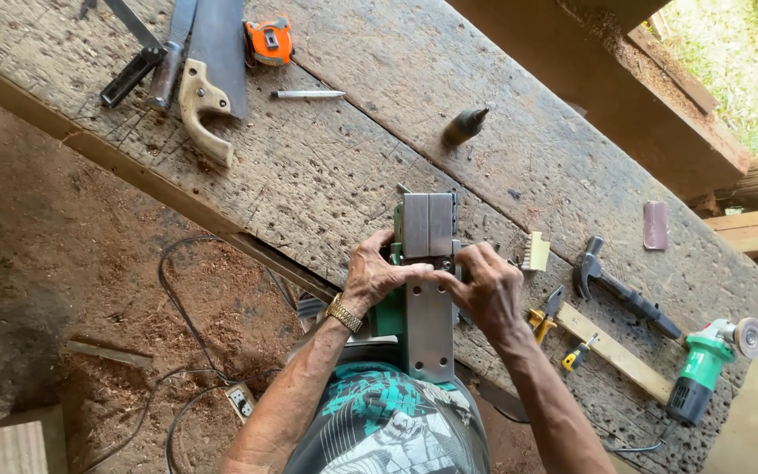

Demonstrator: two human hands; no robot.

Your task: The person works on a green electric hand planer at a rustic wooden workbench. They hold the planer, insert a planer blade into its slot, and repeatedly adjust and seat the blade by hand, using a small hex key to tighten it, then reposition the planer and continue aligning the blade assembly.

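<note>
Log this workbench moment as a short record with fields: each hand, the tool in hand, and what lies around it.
left hand: grip on the left side of the green power tool, by its grey metal base
right hand: fingertips on the tool's right edge
tool position: base up, on the wooden workbench
far left: handsaw, orange tape measure, pencil
right: hammer, green angle grinder, pliers, small screwdriver
floor: sawdust, cables
</note>
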